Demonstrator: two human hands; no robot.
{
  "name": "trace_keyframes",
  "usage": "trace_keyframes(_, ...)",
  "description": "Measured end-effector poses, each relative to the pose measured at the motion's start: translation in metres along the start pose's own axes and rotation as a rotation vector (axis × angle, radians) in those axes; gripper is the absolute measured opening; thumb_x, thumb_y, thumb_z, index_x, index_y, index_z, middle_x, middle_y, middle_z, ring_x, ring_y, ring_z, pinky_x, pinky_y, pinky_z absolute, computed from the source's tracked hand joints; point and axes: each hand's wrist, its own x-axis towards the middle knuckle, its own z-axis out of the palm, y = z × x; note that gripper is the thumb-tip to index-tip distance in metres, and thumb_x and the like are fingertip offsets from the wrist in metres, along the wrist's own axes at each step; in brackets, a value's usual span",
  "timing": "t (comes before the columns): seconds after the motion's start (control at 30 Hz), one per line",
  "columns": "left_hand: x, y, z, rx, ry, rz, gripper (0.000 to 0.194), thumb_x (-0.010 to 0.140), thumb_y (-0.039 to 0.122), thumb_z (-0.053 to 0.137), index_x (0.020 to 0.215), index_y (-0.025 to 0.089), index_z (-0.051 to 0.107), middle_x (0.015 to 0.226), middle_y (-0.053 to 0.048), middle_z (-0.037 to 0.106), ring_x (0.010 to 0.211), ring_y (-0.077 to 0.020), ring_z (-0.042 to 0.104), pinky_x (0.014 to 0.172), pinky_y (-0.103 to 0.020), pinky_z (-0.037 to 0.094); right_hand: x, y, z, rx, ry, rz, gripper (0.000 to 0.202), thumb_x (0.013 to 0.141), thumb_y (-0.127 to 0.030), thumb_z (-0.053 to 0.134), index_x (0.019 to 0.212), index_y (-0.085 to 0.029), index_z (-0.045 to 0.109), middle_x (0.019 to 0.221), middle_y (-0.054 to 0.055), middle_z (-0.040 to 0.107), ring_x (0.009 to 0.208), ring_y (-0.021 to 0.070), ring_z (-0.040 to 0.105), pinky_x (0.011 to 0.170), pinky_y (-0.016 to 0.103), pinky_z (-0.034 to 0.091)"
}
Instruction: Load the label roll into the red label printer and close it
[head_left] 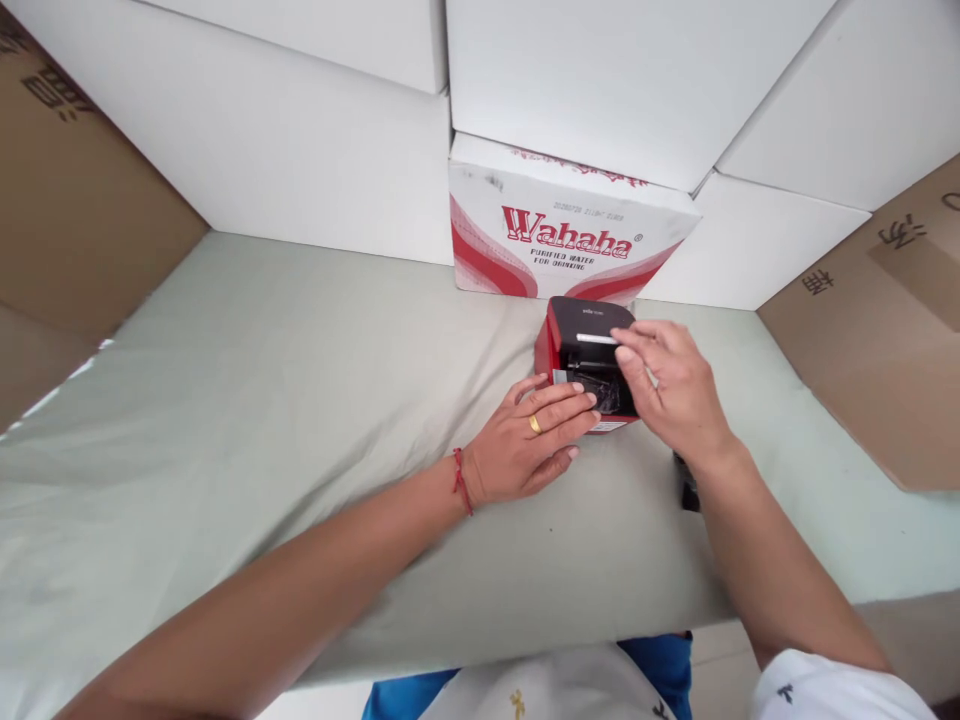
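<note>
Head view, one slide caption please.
Left hand and right hand at a boxy red-and-black device, before a white-and-red Wahaha cardboard box.

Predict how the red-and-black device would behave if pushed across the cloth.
The device would probably not flex, since its casing looks rigid. Its squat shape suggests sliding rather than tipping. The cloth may bunch up, as it already creases nearby.

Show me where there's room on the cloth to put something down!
Big patch: cloth between the left carton, white boxes and left arm. Smaller: between the right arm and right carton. Crowded: around the machine, with left hand and right hand there, Wahaha box behind.
</note>
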Motion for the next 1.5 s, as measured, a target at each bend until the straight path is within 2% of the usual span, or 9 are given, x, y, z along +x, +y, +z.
trace_keyframes(0.17,0.001,0.0,-0.003,0.038,0.019,0.025,0.053,0.109,0.025,0.062,0.161,0.022,0.055,0.151,-0.013,0.077,0.15,-0.026,0.066,0.138,-0.049,0.037,-0.024,-0.003,0.004,0.049,0.002,-0.059,0.042,0.117,-0.038,0.05,0.133,-0.016,0.082,0.122,0.016,0.081,0.111,0.0285,0.069,0.103,0.049,0.058)
trace_keyframes(0.3,0.001,0.0,-0.003,0.044,0.022,0.03,0.052,0.11,0.025,0.061,0.161,0.025,0.054,0.15,-0.011,0.078,0.15,-0.0252,0.067,0.137,-0.049,0.039,-0.023,-0.005,0.003,0.045,-0.016,-0.022,0.044,0.119,-0.038,0.046,0.128,-0.017,0.084,0.114,0.012,0.082,0.105,0.0259,0.068,0.094,0.043,0.059)
trace_keyframes(0.47,0.004,0.0,-0.003,0.096,0.054,0.067,0.039,0.109,0.022,0.061,0.148,0.016,0.064,0.142,-0.013,0.081,0.146,-0.0249,0.067,0.137,-0.048,0.04,-0.021,-0.005,0.003,-0.01,-0.031,-0.064,0.043,0.119,-0.036,0.047,0.127,-0.016,0.085,0.112,0.01,0.083,0.099,0.0234,0.067,0.083,0.039,0.058)
trace_keyframes(0.7,0.005,0.002,-0.005,0.106,0.069,0.079,0.036,0.112,0.026,0.059,0.145,0.015,0.065,0.141,-0.014,0.079,0.147,-0.0261,0.065,0.135,-0.049,0.045,-0.037,-0.004,0.02,0.136,0.172,-0.091,0.029,0.114,-0.025,0.058,0.13,-0.021,0.082,0.12,0.012,0.082,0.114,0.0267,0.074,0.104,0.049,0.06)
trace_keyframes(0.8,0.003,0.002,-0.009,0.1,0.14,0.015,0.042,0.112,0.028,0.058,0.151,0.014,0.062,0.144,-0.017,0.075,0.15,-0.0296,0.062,0.131,-0.051,0.049,-0.044,-0.009,0.021,0.26,0.191,-0.177,0.023,0.111,-0.02,0.061,0.124,-0.021,0.08,0.117,0.012,0.081,0.113,0.0264,0.075,0.108,0.052,0.058)
trace_keyframes(0.9,0.001,-0.002,-0.011,0.091,0.183,-0.134,0.045,0.11,0.019,0.056,0.155,0.02,0.06,0.14,-0.015,0.073,0.148,-0.0297,0.063,0.125,-0.051,0.055,-0.047,-0.014,0.022,0.291,0.24,-0.244,0.021,0.108,-0.016,0.062,0.119,-0.023,0.078,0.107,0.009,0.08,0.105,0.0252,0.073,0.094,0.048,0.06)
trace_keyframes(1.2,0.0,-0.019,-0.007,0.034,0.212,-0.222,0.071,0.099,-0.01,0.036,0.149,0.031,0.067,0.13,-0.008,0.068,0.129,-0.021,0.063,0.112,-0.042,0.06,-0.048,-0.016,0.028,0.285,0.283,-0.254,0.023,0.105,-0.011,0.064,0.118,-0.023,0.077,0.105,0.008,0.079,0.102,0.0232,0.071,0.088,0.044,0.06)
trace_keyframes(1.33,0.002,-0.028,-0.012,-0.056,0.188,-0.189,0.07,0.098,-0.011,0.036,0.143,0.031,0.07,0.112,-0.004,0.065,0.111,-0.0176,0.065,0.101,-0.037,0.06,-0.049,-0.015,0.029,0.302,0.28,-0.272,0.022,0.104,-0.009,0.065,0.118,-0.021,0.077,0.104,0.009,0.079,0.103,0.0234,0.071,0.09,0.044,0.06)
trace_keyframes(1.5,-0.002,-0.034,-0.007,-0.319,0.064,-0.229,0.07,0.098,-0.009,0.04,0.152,0.03,0.061,0.091,0.004,0.059,0.078,-0.0109,0.062,0.076,-0.024,0.055,-0.049,-0.015,0.029,0.299,0.286,-0.267,0.023,0.104,-0.011,0.064,0.119,-0.023,0.077,0.104,0.008,0.08,0.102,0.0238,0.072,0.089,0.045,0.061)
